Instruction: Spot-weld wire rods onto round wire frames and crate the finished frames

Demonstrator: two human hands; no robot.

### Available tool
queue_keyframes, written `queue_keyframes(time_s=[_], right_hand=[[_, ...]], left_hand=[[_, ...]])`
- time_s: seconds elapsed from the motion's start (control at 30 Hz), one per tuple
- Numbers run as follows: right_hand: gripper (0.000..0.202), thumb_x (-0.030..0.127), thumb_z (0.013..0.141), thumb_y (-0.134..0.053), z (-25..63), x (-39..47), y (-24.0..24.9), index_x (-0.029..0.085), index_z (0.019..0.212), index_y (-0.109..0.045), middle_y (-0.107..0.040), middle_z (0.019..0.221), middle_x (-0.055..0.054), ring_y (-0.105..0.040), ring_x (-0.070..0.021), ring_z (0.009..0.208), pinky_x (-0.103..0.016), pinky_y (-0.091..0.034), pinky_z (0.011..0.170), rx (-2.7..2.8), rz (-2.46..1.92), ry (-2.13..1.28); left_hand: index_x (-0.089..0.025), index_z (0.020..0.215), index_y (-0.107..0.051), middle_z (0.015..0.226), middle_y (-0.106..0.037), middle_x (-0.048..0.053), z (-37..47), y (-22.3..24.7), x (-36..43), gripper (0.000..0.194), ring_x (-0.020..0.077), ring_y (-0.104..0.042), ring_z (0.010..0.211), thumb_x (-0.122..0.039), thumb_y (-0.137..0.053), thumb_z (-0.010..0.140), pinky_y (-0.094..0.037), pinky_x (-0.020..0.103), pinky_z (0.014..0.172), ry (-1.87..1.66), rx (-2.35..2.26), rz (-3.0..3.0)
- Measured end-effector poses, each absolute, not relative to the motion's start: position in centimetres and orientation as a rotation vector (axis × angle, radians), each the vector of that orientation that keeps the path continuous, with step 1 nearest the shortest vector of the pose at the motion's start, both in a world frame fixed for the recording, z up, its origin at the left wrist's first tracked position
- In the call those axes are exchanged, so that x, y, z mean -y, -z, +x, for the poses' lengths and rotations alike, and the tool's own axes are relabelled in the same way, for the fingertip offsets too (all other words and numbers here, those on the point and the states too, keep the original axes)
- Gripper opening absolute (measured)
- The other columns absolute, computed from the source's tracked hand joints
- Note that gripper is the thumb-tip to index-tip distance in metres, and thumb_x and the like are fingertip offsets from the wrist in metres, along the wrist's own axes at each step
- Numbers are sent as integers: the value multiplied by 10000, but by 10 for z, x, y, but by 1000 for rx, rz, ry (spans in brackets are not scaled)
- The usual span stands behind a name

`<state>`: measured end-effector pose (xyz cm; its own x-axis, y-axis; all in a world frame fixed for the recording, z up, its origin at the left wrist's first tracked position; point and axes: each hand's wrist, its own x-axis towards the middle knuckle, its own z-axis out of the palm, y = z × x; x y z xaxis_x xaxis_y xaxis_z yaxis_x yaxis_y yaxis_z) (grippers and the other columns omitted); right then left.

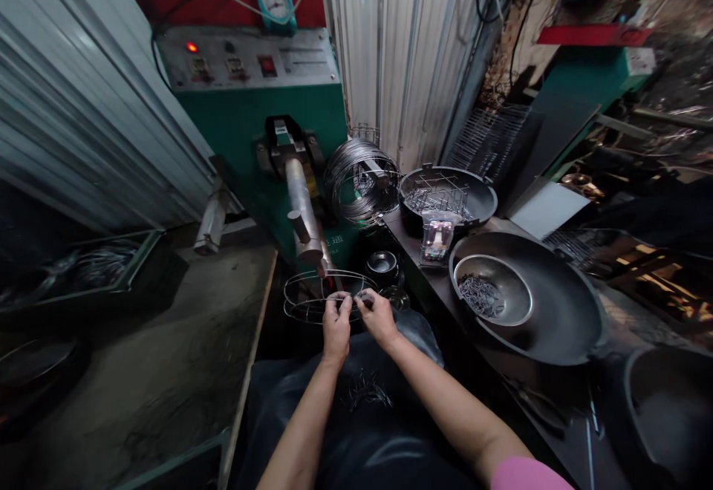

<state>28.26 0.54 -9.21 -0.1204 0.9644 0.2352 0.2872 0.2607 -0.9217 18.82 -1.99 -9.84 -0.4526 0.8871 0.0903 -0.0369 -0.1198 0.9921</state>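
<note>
A round wire frame [304,310] made of thin metal rings hangs level in front of the green machine, just under the tip of its metal arm [304,204]. My left hand [337,319] pinches the frame's near side, thumb against fingers. Close beside it, my right hand [376,314] is closed at the same side of the frame; whatever lies between its fingertips is too small to make out. Several small bent metal pieces [368,391] lie on the dark apron over my lap, below my hands.
At the right, a large black pan [568,312] holds a metal bowl [518,282] of small wire pieces. Behind it stand another pan [483,197] with wire racks and a wire coil [339,178]. A green-edged bin [142,260] of metal parts is at the left.
</note>
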Motion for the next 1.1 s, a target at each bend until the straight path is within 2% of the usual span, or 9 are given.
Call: queue_keyframes(time_s=[0.17, 0.37, 0.73, 1.1], right_hand=[[163, 336, 800, -507, 286, -7, 94, 211, 749, -598, -620, 672, -8, -573, -160, 631, -247, -437, 591, 1629, -1203, -871], [174, 336, 793, -514, 282, -6, 98, 200, 747, -612, -629, 680, -12, -576, -154, 651, -238, -445, 608, 1554, -1164, -923], [233, 364, 769, -522, 276, -4, 96, 171, 653, -580, -569, 586, 7, -510, -124, 552, -217, -406, 549, 1452, -1173, -986], [208, 328, 800, -505, 275, 5, 85, 173, 736, -629, -651, 688, -30, -585, -143, 618, -220, -439, 585, 1597, -1191, -825]], left_hand=[[-196, 949, -561, 908, -598, 38, 185, 100, 20, 231, 147, -558, 862, -364, -534, 792, -412, 289, 816, -1622, -1297, 915], [-177, 910, -571, 846, -593, 22, 182, 102, 19, 218, 135, -566, 805, -347, -563, 775, -422, 281, 784, -1662, -1308, 889], [-189, 931, -533, 872, -579, 17, 179, 102, 20, 223, 136, -552, 837, -366, -523, 797, -402, 283, 812, -1608, -1365, 982], [-198, 884, -490, 836, -541, 7, 183, 96, 28, 184, 130, -529, 812, -369, -498, 816, -404, 266, 788, -1692, -1404, 967]])
